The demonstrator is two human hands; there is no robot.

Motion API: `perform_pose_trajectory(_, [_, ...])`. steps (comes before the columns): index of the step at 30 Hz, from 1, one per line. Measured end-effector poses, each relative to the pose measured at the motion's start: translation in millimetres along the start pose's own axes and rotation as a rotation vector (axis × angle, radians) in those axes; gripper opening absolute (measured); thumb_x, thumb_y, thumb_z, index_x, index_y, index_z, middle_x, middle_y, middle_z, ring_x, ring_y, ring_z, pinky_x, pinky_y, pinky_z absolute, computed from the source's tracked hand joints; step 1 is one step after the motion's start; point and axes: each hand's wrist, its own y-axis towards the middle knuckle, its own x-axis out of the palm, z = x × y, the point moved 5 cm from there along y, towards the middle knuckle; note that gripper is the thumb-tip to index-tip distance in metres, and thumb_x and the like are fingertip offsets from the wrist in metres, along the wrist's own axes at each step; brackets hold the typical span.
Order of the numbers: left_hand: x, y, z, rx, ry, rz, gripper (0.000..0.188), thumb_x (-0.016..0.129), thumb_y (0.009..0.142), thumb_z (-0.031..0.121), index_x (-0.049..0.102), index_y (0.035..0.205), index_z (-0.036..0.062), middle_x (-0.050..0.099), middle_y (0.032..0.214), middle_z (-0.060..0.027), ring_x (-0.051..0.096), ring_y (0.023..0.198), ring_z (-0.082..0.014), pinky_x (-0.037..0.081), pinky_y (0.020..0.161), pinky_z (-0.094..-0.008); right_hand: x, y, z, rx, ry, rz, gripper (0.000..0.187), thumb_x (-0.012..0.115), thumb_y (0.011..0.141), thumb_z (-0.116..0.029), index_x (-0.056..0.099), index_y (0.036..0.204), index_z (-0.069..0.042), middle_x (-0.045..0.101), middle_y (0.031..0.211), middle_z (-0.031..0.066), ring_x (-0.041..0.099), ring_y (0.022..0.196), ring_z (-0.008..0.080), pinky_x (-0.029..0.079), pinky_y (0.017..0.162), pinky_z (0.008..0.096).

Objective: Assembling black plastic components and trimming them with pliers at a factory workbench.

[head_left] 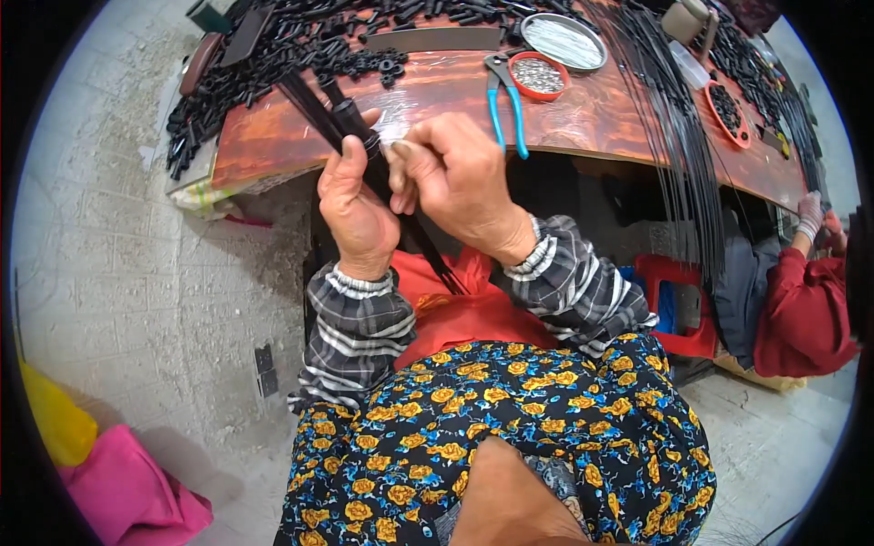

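Note:
My left hand is closed around a bundle of thin black rods, its thumb pointing up. The rods slant from above the table edge down toward my lap. A black tubular fitting sits among them at the upper end, beside my fingers. Against this fitting, my right hand pinches with thumb and fingers; what lies between them is too small to make out. A pale, shiny bit shows next to the fingertips. Pliers with blue handles lie on the table, just beyond my right hand.
A red dish of small metal pieces and a round metal tray of pale strips stand on the wooden table. Black tubes pile at the back; long black rods overhang at right. A co-worker in a red sleeve sits far right.

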Motion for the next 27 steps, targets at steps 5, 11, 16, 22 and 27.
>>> perform_pose_trajectory(5, [-0.4,2.8,1.7,-0.037,0.002,0.011,0.043,0.048,0.096,0.035,0.052,0.121,-0.0003,0.054,0.067,-0.0057,0.044,0.045,-0.0135,0.032,0.039,-0.0255,0.1,11.2,2.1,0.438,0.42,-0.141,0.013,0.057,0.088,-0.002,0.054,0.077,0.003,0.062,0.066,0.0077,0.061,0.051,0.0128,0.049,0.048,0.0253])
perform_pose_trajectory(11, [4.2,14.2,9.3,-0.058,-0.007,-0.183,0.05,0.044,0.098,0.041,0.042,0.128,0.0016,0.048,0.058,-0.0062,0.042,0.043,-0.0152,0.034,0.04,-0.0288,-33.6,26.9,14.7,0.162,-0.131,-0.223,0.037,0.074,0.075,-0.034,0.064,0.077,0.002,0.062,0.072,0.01,0.062,0.067,0.0204,0.05,0.058,0.0306])
perform_pose_trajectory(16, [-13.6,13.4,-7.0,-0.08,-0.043,-0.148,0.049,0.044,0.097,0.042,0.043,0.128,0.0033,0.047,0.059,-0.0054,0.041,0.043,-0.0144,0.033,0.04,-0.0289,-47.5,9.9,66.3,0.119,-0.944,-0.277,0.034,0.074,0.073,-0.029,0.063,0.088,-0.001,0.055,0.091,0.015,0.055,0.087,0.0323,0.05,0.07,0.0405])
perform_pose_trajectory(22, [-17.1,15.1,-5.1,-0.117,-0.077,-0.148,0.052,0.043,0.097,0.043,0.043,0.13,0.0022,0.045,0.059,-0.0039,0.04,0.044,-0.0137,0.033,0.043,-0.029,-46.5,-12.3,62.2,0.074,-0.827,-0.381,0.031,0.069,0.073,-0.016,0.059,0.098,-0.001,0.054,0.1,0.0168,0.054,0.095,0.035,0.049,0.077,0.0417])
perform_pose_trajectory(27, [-11.3,14.2,-3.7,-0.116,-0.047,-0.17,0.057,0.042,0.097,0.046,0.045,0.128,-0.0014,0.046,0.057,-0.0024,0.04,0.044,-0.0119,0.032,0.041,-0.0274,-51.8,-0.3,56.2,0.104,-0.897,-0.505,0.049,0.071,0.068,-0.009,0.048,0.11,-0.002,0.053,0.103,0.0179,0.056,0.093,0.0359,0.049,0.076,0.0444])
